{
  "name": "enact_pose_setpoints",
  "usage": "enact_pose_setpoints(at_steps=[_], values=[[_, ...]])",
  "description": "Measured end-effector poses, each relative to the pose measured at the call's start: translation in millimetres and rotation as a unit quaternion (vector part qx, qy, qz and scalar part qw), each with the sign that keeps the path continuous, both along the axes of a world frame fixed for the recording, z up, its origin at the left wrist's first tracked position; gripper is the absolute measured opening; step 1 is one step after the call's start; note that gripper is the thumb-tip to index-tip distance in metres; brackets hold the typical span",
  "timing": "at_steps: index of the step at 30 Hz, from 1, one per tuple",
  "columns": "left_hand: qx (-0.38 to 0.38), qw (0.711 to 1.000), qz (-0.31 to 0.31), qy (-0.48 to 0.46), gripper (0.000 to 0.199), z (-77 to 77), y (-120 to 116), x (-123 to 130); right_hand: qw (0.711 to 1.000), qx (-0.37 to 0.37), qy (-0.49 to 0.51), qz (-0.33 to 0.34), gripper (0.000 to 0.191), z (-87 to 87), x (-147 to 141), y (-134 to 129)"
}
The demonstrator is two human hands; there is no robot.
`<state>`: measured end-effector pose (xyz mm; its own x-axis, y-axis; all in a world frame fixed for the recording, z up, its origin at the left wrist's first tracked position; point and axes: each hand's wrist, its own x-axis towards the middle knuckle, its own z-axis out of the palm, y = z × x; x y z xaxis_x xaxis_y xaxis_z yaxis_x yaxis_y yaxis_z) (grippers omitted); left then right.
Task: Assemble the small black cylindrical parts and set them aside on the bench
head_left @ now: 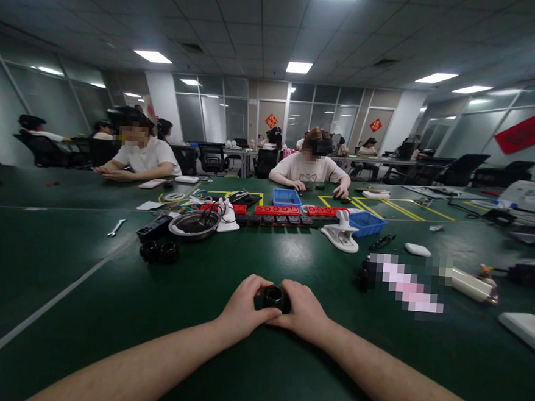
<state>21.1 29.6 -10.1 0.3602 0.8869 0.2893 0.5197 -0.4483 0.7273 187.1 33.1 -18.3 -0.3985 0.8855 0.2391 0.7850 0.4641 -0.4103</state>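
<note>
A small black round part (273,296) with a hole in its top is held just above or on the green table (192,366), in the middle of the head view. My left hand (247,306) wraps its left side, thumb in front and fingers behind. From the right, my right hand (303,307) grips the same part, and the two thumbs meet at its front. Whether the part touches the table cannot be made out. More black round parts (159,251) stand together to the left, beyond my left hand.
A metal bowl (194,225), a white clip stand (341,231), blue trays (366,223) and red strips (276,210) lie ahead. A wrench (116,228) is left; a cream cylinder (471,284) is right. Two people sit across the table.
</note>
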Motion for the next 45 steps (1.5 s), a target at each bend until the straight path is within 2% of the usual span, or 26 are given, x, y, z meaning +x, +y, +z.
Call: enact_pose_setpoints(at_steps=[4,6,10,20,25,30,32,36,39,41,45], values=[[-0.014,0.999,-0.049,-0.009,0.035,0.7,1.9,-2.0,0.991,-0.037,0.065,0.112,0.061,7.1,10.5,4.1],[-0.019,0.998,-0.056,-0.01,0.035,0.4,2.4,-2.3,0.984,-0.065,0.07,0.147,0.056,9.3,15.2,7.3],[-0.011,0.998,-0.065,-0.01,0.036,0.1,2.2,-2.4,0.976,-0.11,0.075,0.174,0.039,8.9,20.7,12.1],[0.006,0.998,-0.07,-0.003,0.036,1.6,0.6,-2.6,0.956,-0.169,0.131,0.203,0.03,9.8,23.3,14.3],[-0.007,0.997,-0.072,-0.001,0.035,3.7,-0.7,-2.3,0.956,-0.174,0.131,0.196,0.032,10.3,22.3,13.6],[-0.022,0.996,-0.083,0.007,0.036,6.5,-2.7,-2.2,0.97,-0.133,0.084,0.185,0.032,12.5,21.7,12.1],[-0.031,0.997,-0.073,0.01,0.037,5.8,-3.6,-1.1,0.981,-0.116,0.056,0.148,0.033,10.8,18.1,10.5],[-0.026,1.0,-0.016,-0.001,0.034,1.0,-4.5,1.7,0.998,-0.06,0.01,0.014,0.039,2.1,4.7,4.0],[-0.013,1.0,0.008,-0.005,0.032,-1.3,-3.9,2.3,0.999,-0.013,-0.02,-0.03,0.041,-2.0,-2.7,-1.0],[-0.011,1.0,0.0,-0.003,0.033,-0.9,-2.7,1.6,1.0,-0.004,-0.02,-0.016,0.046,-1.6,-2.8,-2.2],[-0.023,0.998,-0.053,0.003,0.034,3.1,0.0,-0.7,0.994,-0.038,0.048,0.09,0.057,4.5,6.9,1.4]])
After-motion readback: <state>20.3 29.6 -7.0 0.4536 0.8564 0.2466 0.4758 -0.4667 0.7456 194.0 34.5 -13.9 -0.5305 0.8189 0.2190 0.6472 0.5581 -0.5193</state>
